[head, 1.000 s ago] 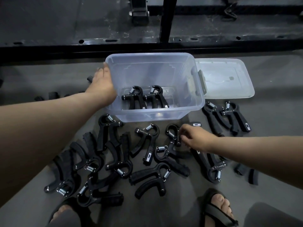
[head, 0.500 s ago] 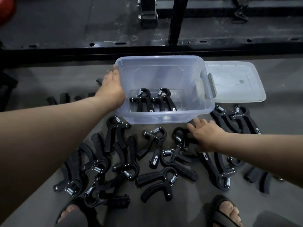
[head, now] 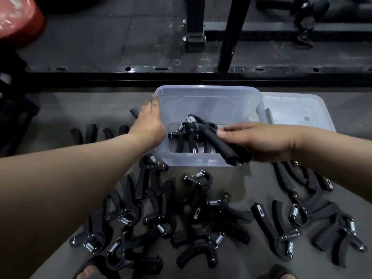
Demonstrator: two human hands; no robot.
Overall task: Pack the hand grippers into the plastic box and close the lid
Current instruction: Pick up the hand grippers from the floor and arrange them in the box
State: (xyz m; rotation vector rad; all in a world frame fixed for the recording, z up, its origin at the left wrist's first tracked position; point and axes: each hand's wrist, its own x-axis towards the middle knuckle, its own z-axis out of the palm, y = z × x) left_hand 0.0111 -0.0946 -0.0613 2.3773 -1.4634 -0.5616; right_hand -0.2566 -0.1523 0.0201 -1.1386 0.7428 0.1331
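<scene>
1. Our left hand lay flat against the outer left wall of the plastic box, fingers straight.
2. Our right hand gripped one hand gripper by its handles over the box's near rim.
3. The packed grippers lay between our hands, the lid beyond the right hand, and the loose grippers on the floor below both.

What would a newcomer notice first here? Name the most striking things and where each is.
The clear plastic box at the centre draws the eye: the right hand holds a black hand gripper over its near edge, while the left hand rests on its left wall. Loose grippers litter the floor in front, and the lid lies to the box's right.
</scene>
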